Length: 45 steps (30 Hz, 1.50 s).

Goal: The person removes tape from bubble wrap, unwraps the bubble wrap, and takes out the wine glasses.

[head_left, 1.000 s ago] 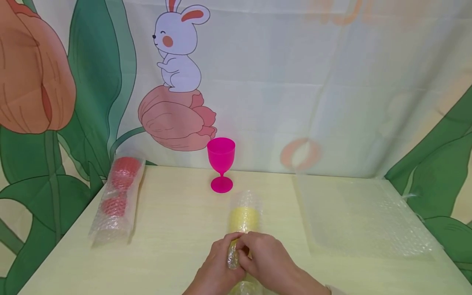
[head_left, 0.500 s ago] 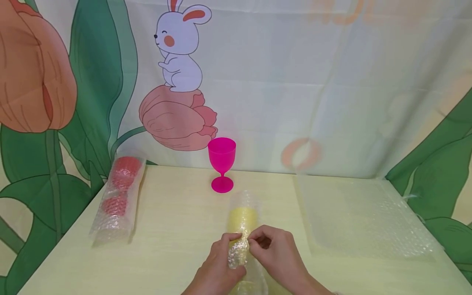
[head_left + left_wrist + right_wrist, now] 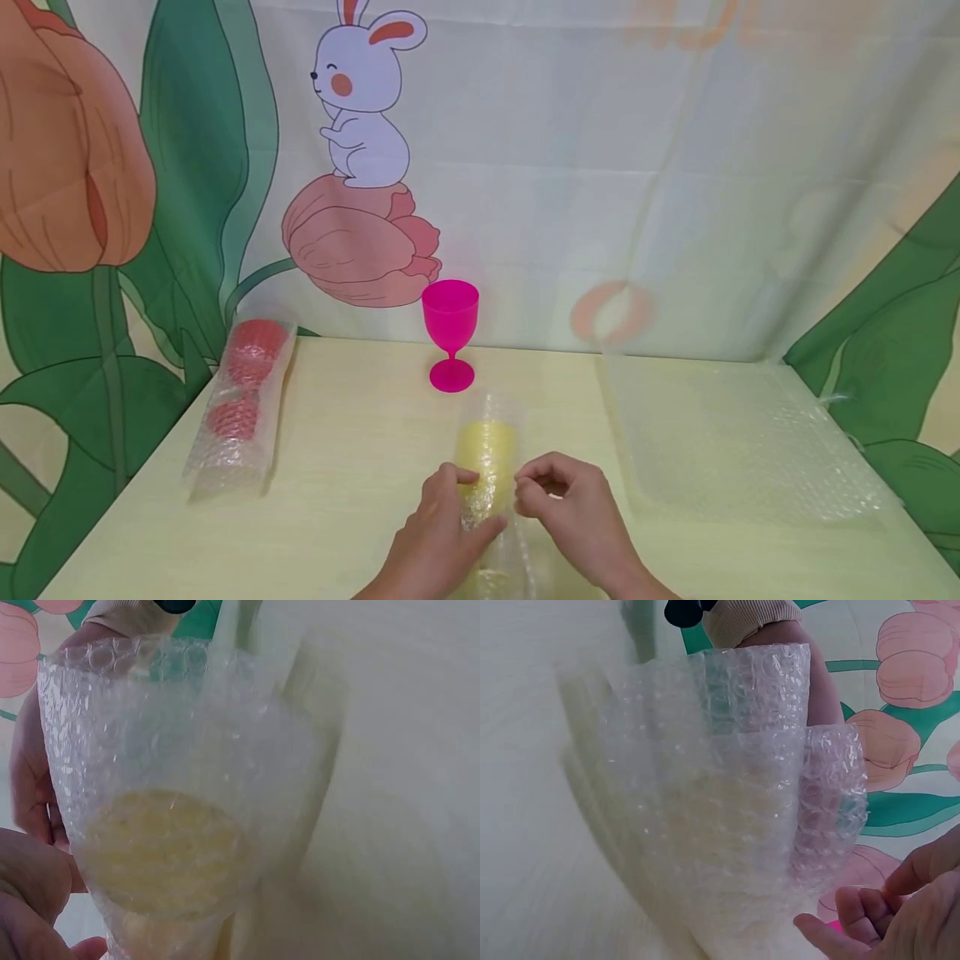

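A yellow goblet-like cup (image 3: 487,446) lies lengthwise near the table's front, wrapped in bubble wrap (image 3: 517,550). My left hand (image 3: 444,527) holds the bundle from the left, thumb across its top. On its right side my right hand (image 3: 570,508) has thumb and forefinger bent together at the wrap's edge, seemingly pinching it; what lies between the fingertips is too small to see. In the left wrist view, a round yellow end (image 3: 165,855) shows through the wrap. The right wrist view has the loose wrap layers (image 3: 832,802) beside the right hand's fingers (image 3: 829,936).
An upright magenta goblet (image 3: 451,321) stands at the back of the table. A red cup bundled in bubble wrap (image 3: 247,392) lies at the left. Flat bubble wrap sheets (image 3: 720,450) cover the right side. A printed curtain (image 3: 540,167) hangs behind.
My right hand has come away from the top of the bundle, moving right along the wrap's edge. The left hand and bundle have shifted slightly left, and more of the yellow cup shows.
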### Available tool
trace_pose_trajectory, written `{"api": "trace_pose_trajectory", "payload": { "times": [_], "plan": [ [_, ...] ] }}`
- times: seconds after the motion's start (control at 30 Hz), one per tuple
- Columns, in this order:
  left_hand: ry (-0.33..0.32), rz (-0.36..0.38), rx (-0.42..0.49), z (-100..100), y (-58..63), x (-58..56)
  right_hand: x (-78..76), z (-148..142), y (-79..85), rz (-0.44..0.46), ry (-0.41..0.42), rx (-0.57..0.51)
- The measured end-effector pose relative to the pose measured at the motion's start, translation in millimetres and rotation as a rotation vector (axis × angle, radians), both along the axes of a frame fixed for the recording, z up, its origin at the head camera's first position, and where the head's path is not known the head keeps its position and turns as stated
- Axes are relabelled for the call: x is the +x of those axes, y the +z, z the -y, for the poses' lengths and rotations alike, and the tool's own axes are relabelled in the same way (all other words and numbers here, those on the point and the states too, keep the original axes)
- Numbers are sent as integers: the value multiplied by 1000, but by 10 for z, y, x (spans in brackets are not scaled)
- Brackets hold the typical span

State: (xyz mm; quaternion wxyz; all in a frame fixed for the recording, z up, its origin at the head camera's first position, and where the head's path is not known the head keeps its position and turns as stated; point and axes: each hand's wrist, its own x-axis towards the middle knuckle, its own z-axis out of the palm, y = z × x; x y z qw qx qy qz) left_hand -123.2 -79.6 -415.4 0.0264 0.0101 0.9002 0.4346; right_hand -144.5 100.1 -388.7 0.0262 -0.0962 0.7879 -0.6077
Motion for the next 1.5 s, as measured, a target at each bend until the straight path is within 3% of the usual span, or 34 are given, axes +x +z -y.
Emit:
{"api": "trace_pose_trajectory", "payload": {
  "times": [0.23, 0.63, 1.07, 1.5],
  "plan": [
    [5, 13, 16, 2, -13, -83, -5, -54, -64, 144, -18, -249],
    [57, 23, 1, -55, -45, -107, 5, -129, -165, 233, -71, -437],
    [90, 27, -11, -93, -54, -137, 67, -195, -172, 263, -113, -515],
    [103, -10, -41, -85, -78, -197, 2, -197, -198, 275, -139, -428]
  ]
}}
